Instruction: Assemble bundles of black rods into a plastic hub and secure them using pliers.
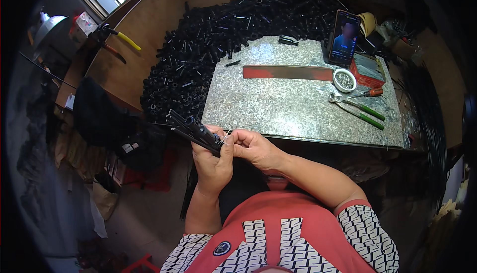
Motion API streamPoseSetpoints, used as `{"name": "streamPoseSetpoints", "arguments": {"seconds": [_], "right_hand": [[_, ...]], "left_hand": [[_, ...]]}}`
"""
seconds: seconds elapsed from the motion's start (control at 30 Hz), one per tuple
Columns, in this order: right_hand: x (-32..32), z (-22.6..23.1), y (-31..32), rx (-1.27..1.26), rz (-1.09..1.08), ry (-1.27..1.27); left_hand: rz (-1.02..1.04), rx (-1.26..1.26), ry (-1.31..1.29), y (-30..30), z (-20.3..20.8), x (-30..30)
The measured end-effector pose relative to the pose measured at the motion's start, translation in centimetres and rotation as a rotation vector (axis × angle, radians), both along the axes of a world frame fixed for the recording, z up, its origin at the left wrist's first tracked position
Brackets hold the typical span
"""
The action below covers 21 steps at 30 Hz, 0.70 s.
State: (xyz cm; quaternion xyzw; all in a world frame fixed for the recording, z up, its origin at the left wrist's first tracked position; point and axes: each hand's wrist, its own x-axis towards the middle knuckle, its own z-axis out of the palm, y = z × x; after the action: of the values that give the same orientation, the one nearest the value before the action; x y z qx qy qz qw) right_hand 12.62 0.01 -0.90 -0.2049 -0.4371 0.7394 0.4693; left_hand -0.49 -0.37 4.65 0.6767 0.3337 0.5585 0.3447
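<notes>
Clamps black tubes (201,132) in left grip (212,163); holds right grip (258,151) together beside pale strands (226,136), near counter (278,109).

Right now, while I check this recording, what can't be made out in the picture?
All in the head view:
- Left hand: some fingers are hidden behind the black parts it holds.
- Right hand: whatever is at its fingertips is too small to identify, partly covered by the fingers.
- Metal pieces in the white bowl: too small to tell their shape.
- Black pile: upper pieces hide the lower ones.
</notes>
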Motion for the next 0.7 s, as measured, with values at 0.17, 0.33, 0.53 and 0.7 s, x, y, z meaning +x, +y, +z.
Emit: {"name": "streamPoseSetpoints", "arguments": {"seconds": [0.17, 0.33, 0.53, 0.7], "right_hand": [[-0.6, -0.3, -0.6, -0.003, -0.062, 0.011], [-0.5, 0.3, -0.7, -0.002, -0.041, -0.006], [-1.0, 1.5, -1.3, -0.005, -0.081, -0.007], [-0.9, 1.6, -1.4, -0.015, -0.056, -0.029]], "left_hand": [[-0.003, -0.004, 0.003, -0.2, 0.1, -0.1], [-0.006, 0.009, 0.006, -0.1, 0.1, -0.4], [-0.044, -0.057, -0.101, -0.3, 0.2, -0.6], [-0.076, -0.081, -0.09, -0.2, 0.2, -0.7]]}}
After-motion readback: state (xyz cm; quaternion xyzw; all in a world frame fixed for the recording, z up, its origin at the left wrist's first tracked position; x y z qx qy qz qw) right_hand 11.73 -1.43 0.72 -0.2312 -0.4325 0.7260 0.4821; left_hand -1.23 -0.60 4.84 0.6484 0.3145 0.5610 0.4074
